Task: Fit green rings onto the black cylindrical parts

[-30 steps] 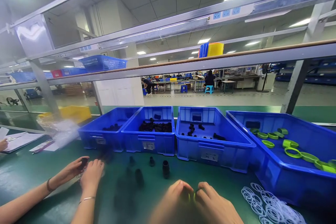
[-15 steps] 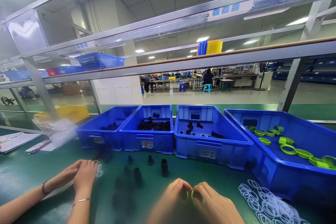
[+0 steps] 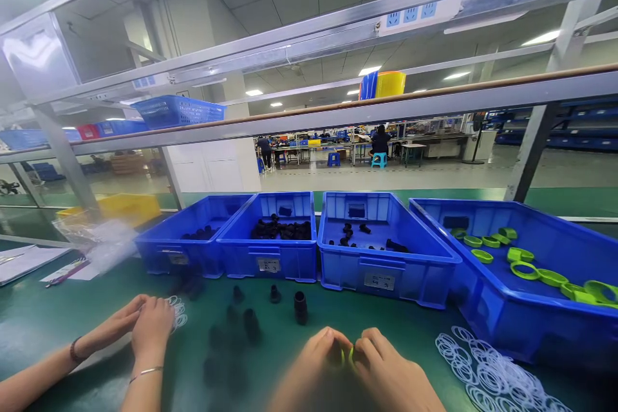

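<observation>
At the bottom centre, my left hand (image 3: pixel 313 367) and my right hand (image 3: pixel 386 367) meet at the fingertips. Between them is a green ring (image 3: pixel 351 356), mostly hidden by the fingers, and both hands pinch it. Just beyond stands a black tubular part (image 3: pixel 300 308) upright on the green table (image 3: pixel 386 318). Several more black parts stand to its left, some blurred. Right of my right hand lies a pile of clear white rings (image 3: pixel 492 370).
Blue bins (image 3: pixel 268 264) with black parts line the back, and a right-hand blue bin (image 3: pixel 506 309) holds green rings. At left, another person's hands (image 3: pixel 152 328) work beside white rings (image 3: pixel 177 313). A metal shelf (image 3: pixel 309 117) crosses above.
The whole view has shifted slightly. Both my hands keep nearly the same pose around the green ring.
</observation>
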{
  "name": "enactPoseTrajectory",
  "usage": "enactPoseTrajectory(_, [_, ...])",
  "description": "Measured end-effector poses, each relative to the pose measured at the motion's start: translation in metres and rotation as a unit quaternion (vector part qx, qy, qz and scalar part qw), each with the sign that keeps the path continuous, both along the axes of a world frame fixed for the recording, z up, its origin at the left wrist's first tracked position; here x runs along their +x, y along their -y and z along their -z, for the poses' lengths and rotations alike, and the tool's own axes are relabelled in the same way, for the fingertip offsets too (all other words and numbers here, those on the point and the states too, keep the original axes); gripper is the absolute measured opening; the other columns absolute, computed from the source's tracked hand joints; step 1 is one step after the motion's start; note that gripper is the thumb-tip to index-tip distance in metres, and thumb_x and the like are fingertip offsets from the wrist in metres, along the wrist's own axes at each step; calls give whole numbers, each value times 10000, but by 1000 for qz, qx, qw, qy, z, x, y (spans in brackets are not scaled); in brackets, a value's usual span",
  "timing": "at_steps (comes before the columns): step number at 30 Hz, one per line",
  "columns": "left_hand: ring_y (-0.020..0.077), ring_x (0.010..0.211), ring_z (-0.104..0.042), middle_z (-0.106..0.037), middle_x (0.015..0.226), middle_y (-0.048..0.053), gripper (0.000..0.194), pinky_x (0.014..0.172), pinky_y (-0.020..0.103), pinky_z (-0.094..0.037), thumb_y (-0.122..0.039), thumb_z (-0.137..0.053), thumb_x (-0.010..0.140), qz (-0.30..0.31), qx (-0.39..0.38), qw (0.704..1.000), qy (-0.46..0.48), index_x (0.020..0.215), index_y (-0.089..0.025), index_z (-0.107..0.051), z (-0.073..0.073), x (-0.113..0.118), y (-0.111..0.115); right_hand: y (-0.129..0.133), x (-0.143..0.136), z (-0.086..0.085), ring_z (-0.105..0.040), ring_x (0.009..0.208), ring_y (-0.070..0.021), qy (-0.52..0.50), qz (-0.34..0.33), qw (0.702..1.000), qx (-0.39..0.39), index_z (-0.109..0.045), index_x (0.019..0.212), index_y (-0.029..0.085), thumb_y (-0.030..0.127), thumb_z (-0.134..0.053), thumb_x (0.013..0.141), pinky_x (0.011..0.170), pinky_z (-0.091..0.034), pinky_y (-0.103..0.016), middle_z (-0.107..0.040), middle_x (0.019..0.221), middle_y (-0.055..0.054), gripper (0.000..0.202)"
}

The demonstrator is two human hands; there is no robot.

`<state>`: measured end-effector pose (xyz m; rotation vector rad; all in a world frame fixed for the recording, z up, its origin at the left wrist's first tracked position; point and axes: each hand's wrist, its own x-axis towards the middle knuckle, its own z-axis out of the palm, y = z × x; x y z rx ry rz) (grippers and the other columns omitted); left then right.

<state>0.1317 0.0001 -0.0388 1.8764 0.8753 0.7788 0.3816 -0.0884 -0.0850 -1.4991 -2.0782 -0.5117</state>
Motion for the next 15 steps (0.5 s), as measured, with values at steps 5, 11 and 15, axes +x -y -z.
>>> enactPoseTrajectory(5, [176, 960, -583, -685, 1041, 46, 616, 991, 330, -409, -643, -294, 942, 65, -144, 985, 71, 1040, -190, -700, 49, 80, 13, -2, 9, 10, -629, 821, -163, 31, 22, 998, -44, -547, 967, 268, 187, -539, 878, 401, -280, -175, -582, 1086, -51, 120])
enactPoseTrajectory(11, [180, 979, -574, -674, 1046, 47, 583, 991, 323, -410, -637, -339, 935, 68, -146, 984, 75, 1042, -190, -697, 46, 63, 7, -9, 13, 10, -659, 857, -172, 47, 50, 983, -173, -633, 919, 290, 133, -569, 843, 467, -172, -230, -606, 1045, -29, 186])
enactPoseTrajectory(15, [181, 1000, -577, -666, 1035, 39, 528, 1008, 322, -398, -617, -400, 928, 89, -150, 982, 76, 1051, -188, -682, 44, 66, 8, -13, 11, -10, -661, 758, -197, 75, 70, 968, -231, -674, 812, 268, 169, -571, 826, 500, -156, -257, -641, 905, -23, 143])
